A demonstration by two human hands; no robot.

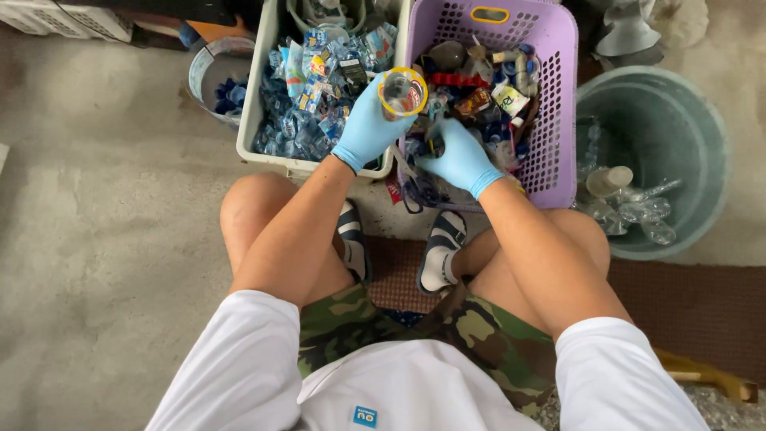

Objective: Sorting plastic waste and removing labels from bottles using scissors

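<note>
Perforated glossy plastic basket (pixel 558 120); smooth rubbery gloves (pixel 363 132); rough matt concrete floor (pixel 104 239).

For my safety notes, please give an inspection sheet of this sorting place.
Surface: bare concrete floor, brown mat under the feet.
Job's things: clear cup with yellow rim; purple basket of mixed scrap.
Clutter: white bin full of blue wrappers; round tub with clear bottles.
Grippers: left hand, gloved, holds the cup; right hand, gloved, reaches into the basket.
Cables: nothing seen.
Surroundings: small bucket of blue caps.
</note>
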